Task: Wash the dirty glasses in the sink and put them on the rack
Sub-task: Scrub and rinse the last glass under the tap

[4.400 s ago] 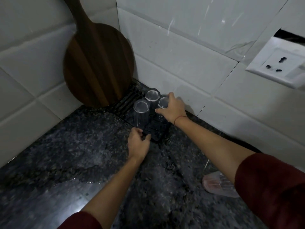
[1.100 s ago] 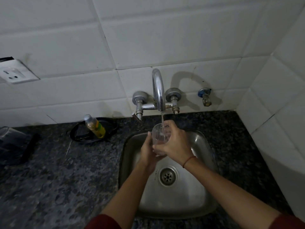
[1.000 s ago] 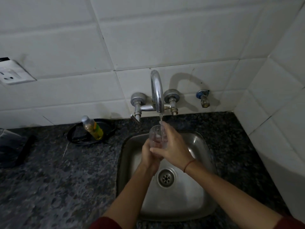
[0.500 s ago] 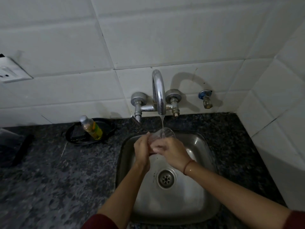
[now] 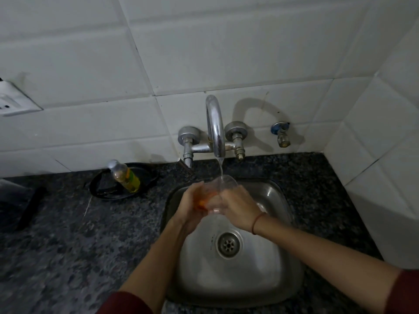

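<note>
A clear drinking glass (image 5: pixel 224 184) is tilted over the steel sink (image 5: pixel 267 282), its mouth turned up toward the tap (image 5: pixel 214 125). A thin stream of water falls from the spout into it. My left hand (image 5: pixel 192 207) wraps around the glass from the left, and an orange patch shows against its palm. My right hand (image 5: pixel 238 207) grips the glass from the right, with a red thread on that wrist. The lower part of the glass is hidden between my hands. The rack is out of view.
A small bottle of yellow-green liquid (image 5: pixel 125 176) lies on a black round tray (image 5: pixel 102 189) left of the sink. A black item (image 5: pixel 31 208) sits at the far left on the dark granite counter (image 5: pixel 68 245). A wall socket (image 5: pixel 11 103) and a small valve (image 5: pixel 282 134) are on the tiled wall.
Earlier my hands were at the rack beside the cutting board. In the last second the glass went from upright under the tap to tilted and lower, with both hands closed tighter around it.
</note>
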